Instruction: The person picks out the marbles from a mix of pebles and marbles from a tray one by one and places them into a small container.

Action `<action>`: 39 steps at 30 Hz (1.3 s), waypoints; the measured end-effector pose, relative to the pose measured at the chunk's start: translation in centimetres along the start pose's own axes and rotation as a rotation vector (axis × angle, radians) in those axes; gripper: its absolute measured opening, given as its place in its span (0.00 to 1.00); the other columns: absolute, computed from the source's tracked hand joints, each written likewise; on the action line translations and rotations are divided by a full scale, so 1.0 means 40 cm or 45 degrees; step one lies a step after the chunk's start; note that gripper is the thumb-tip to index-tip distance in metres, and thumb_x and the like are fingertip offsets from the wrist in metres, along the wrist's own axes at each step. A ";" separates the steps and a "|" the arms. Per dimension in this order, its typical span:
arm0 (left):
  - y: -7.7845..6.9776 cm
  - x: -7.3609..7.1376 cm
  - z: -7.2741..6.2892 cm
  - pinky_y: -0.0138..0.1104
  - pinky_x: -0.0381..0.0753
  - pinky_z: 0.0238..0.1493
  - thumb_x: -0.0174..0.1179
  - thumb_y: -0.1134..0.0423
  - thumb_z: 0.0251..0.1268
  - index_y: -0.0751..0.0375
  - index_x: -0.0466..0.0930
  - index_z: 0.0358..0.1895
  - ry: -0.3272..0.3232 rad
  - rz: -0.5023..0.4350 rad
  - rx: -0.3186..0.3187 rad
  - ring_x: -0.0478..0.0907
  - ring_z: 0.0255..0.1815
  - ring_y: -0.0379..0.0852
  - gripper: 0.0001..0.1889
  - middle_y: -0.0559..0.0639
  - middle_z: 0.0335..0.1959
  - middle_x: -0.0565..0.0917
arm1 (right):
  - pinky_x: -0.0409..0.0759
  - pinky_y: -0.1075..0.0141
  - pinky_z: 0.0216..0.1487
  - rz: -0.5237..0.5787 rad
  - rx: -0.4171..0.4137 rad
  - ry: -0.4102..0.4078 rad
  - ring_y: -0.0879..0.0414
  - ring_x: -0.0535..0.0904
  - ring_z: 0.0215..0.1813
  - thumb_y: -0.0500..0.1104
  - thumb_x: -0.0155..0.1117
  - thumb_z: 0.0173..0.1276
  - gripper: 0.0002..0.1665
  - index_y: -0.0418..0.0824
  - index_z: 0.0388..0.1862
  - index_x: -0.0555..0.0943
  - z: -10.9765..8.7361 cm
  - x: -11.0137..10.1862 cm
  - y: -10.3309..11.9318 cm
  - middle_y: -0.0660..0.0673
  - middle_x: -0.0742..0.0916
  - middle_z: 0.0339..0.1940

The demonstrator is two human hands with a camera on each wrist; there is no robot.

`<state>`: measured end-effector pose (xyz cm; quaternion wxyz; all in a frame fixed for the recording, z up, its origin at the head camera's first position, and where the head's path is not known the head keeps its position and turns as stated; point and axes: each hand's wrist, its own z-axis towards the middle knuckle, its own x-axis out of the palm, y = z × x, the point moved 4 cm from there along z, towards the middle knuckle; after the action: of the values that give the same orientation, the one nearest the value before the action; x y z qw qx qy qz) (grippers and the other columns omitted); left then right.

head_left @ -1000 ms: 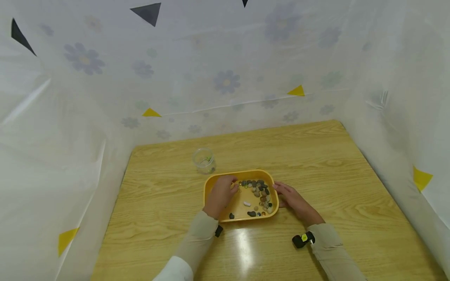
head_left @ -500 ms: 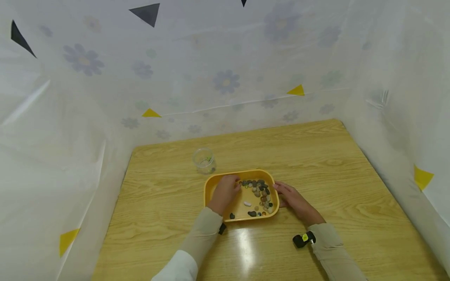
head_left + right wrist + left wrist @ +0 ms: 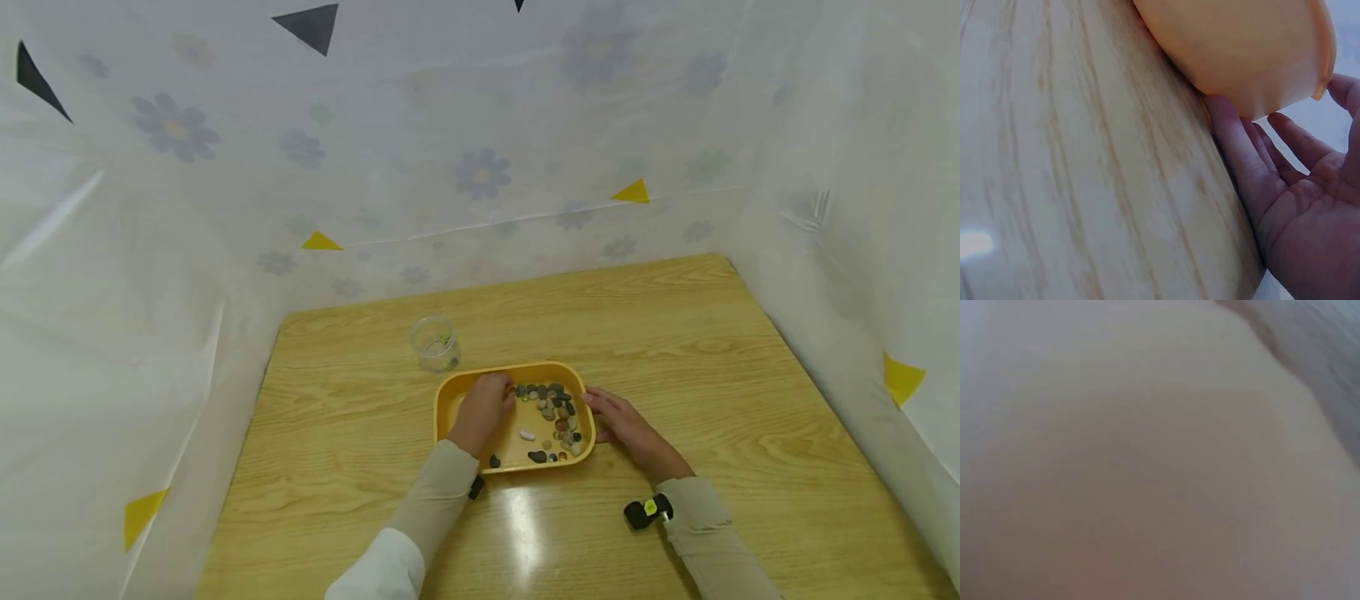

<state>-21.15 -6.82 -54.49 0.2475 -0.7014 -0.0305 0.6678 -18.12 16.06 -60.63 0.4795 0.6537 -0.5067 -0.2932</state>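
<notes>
A yellow plastic tray [image 3: 517, 467] sits on the table with pebbles and glass gems along its far and right sides. My left hand [image 3: 482, 412] reaches inside, fingertips right at the stones near the far wall; I cannot tell whether they hold one. Only a blurred, pale surface fills the left wrist view. My right hand [image 3: 626, 429] touches the tray's right side. In the right wrist view, fingers [image 3: 1235, 134] reach to the outer wall low down, while another is at the rim. A white oblong stone [image 3: 527, 434] lies mid-tray, with a dark pebble [image 3: 537, 457] closer to the front.
A clear round jar [image 3: 435, 344] with a few small green and dark pieces in it stands behind the tray's left corner. White plastic sheeting [image 3: 480, 108] with flower prints and triangles surrounds the wood-grain table [image 3: 750, 400] at the back and sides.
My left hand has shifted slightly right along the far wall, and a clear yellowish gem beside its fingers is now hidden. The right hand and tray stay in place.
</notes>
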 end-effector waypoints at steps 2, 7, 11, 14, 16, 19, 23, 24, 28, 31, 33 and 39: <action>0.001 0.002 0.002 0.35 0.76 0.37 0.59 0.64 0.64 0.59 0.82 0.37 0.004 0.015 -0.001 0.77 0.34 0.43 0.04 0.48 0.33 0.82 | 0.81 0.56 0.41 0.003 -0.001 -0.005 0.45 0.80 0.48 0.62 0.51 0.68 0.40 0.41 0.70 0.61 -0.001 0.001 0.001 0.30 0.72 0.59; -0.001 0.006 0.006 0.33 0.74 0.32 0.58 0.66 0.63 0.58 0.82 0.33 -0.004 0.056 0.027 0.75 0.29 0.42 0.04 0.47 0.29 0.81 | 0.81 0.56 0.41 0.012 0.001 -0.002 0.45 0.80 0.48 0.62 0.51 0.68 0.39 0.41 0.70 0.61 -0.002 0.002 0.001 0.31 0.71 0.59; -0.003 0.009 0.005 0.32 0.73 0.31 0.56 0.68 0.62 0.58 0.81 0.31 -0.010 0.092 0.033 0.74 0.28 0.42 0.05 0.47 0.27 0.80 | 0.80 0.56 0.42 0.013 0.005 0.000 0.45 0.80 0.48 0.61 0.50 0.69 0.39 0.42 0.70 0.60 -0.001 0.002 -0.001 0.31 0.71 0.60; -0.003 0.013 0.004 0.32 0.73 0.31 0.55 0.68 0.63 0.57 0.81 0.31 -0.015 0.112 0.032 0.73 0.28 0.42 0.06 0.47 0.26 0.79 | 0.80 0.55 0.42 0.014 -0.003 0.012 0.44 0.80 0.49 0.60 0.49 0.70 0.38 0.41 0.71 0.59 -0.001 0.002 -0.001 0.30 0.70 0.60; -0.003 0.016 0.003 0.32 0.73 0.32 0.55 0.68 0.63 0.57 0.81 0.31 -0.014 0.121 0.029 0.74 0.29 0.42 0.06 0.47 0.27 0.79 | 0.80 0.55 0.42 0.021 -0.008 0.022 0.43 0.79 0.49 0.60 0.48 0.71 0.38 0.41 0.71 0.58 -0.002 0.003 -0.001 0.30 0.70 0.61; -0.003 0.020 0.002 0.33 0.73 0.32 0.55 0.67 0.63 0.56 0.81 0.31 -0.007 0.142 0.018 0.74 0.30 0.43 0.06 0.46 0.27 0.79 | 0.80 0.55 0.42 0.025 -0.007 0.020 0.43 0.80 0.48 0.60 0.48 0.71 0.37 0.41 0.71 0.59 -0.002 0.002 -0.001 0.30 0.70 0.60; -0.006 0.021 0.000 0.34 0.73 0.34 0.56 0.66 0.64 0.56 0.81 0.32 -0.004 0.163 0.014 0.74 0.32 0.43 0.05 0.46 0.28 0.79 | 0.81 0.55 0.41 0.009 -0.012 0.004 0.44 0.80 0.47 0.61 0.49 0.70 0.38 0.41 0.71 0.60 -0.002 0.001 0.000 0.30 0.71 0.59; -0.007 0.021 -0.001 0.34 0.74 0.35 0.57 0.65 0.64 0.56 0.81 0.32 -0.007 0.160 0.018 0.74 0.32 0.44 0.05 0.46 0.28 0.79 | 0.81 0.55 0.41 0.007 -0.014 0.001 0.44 0.81 0.46 0.61 0.49 0.70 0.38 0.41 0.71 0.60 -0.002 0.000 0.000 0.30 0.71 0.59; -0.008 0.021 -0.002 0.34 0.73 0.36 0.57 0.65 0.64 0.56 0.81 0.31 -0.014 0.159 0.033 0.74 0.33 0.44 0.05 0.46 0.29 0.79 | 0.81 0.55 0.41 0.011 -0.016 -0.005 0.44 0.81 0.46 0.61 0.50 0.69 0.38 0.41 0.70 0.60 -0.003 0.002 0.002 0.30 0.72 0.59; -0.009 0.019 -0.003 0.34 0.73 0.36 0.58 0.65 0.64 0.56 0.81 0.31 0.000 0.153 0.032 0.73 0.33 0.43 0.04 0.46 0.29 0.79 | 0.81 0.55 0.41 0.010 -0.016 -0.001 0.44 0.81 0.46 0.60 0.49 0.70 0.38 0.41 0.70 0.60 -0.003 0.001 0.003 0.30 0.72 0.59; -0.011 0.018 -0.003 0.34 0.72 0.35 0.58 0.65 0.64 0.56 0.81 0.32 0.009 0.144 0.029 0.73 0.33 0.43 0.04 0.46 0.29 0.79 | 0.81 0.55 0.41 0.009 -0.017 0.004 0.44 0.81 0.46 0.60 0.49 0.70 0.38 0.41 0.71 0.60 -0.003 0.000 0.003 0.30 0.72 0.59; -0.010 0.021 -0.004 0.34 0.73 0.35 0.59 0.65 0.63 0.56 0.82 0.33 0.023 0.144 0.022 0.73 0.33 0.44 0.03 0.46 0.30 0.80 | 0.80 0.56 0.42 0.017 -0.006 0.007 0.45 0.81 0.47 0.62 0.51 0.68 0.39 0.41 0.71 0.60 -0.001 -0.001 -0.002 0.31 0.72 0.59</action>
<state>-20.79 -6.19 -55.10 0.2155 -0.7058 0.0172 0.6747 -18.06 16.10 -60.70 0.4844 0.6499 -0.5091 -0.2896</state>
